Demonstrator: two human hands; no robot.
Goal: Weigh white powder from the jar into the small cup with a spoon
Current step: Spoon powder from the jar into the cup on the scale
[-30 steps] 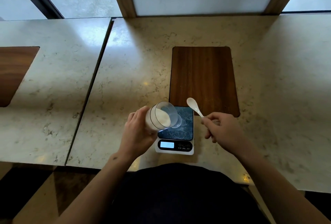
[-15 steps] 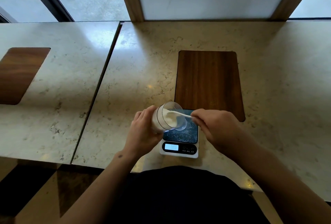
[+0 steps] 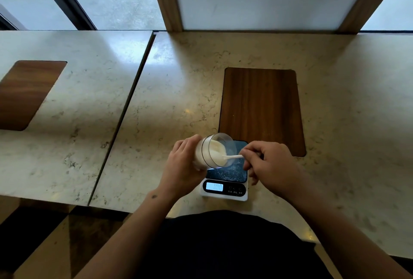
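We tilt clear plastic jar (image 3: pixel 212 151) in left hand (image 3: pixel 182 164), fingers wrapped around it; right hand (image 3: pixel 271 167) fingers pinch white plastic spoon (image 3: pixel 232 157), bowl inside powder. Scooping under way; small cup not visible, weighing left.

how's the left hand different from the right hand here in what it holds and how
The left hand wraps around the clear jar, tilting its mouth toward the right; the right hand pinches the thin handle of the white spoon. The left hand's grip is broad, around the jar's body; the right hand's is a fingertip grip, with the spoon's bowl inside the jar's mouth. Both are bare and held above the scale.
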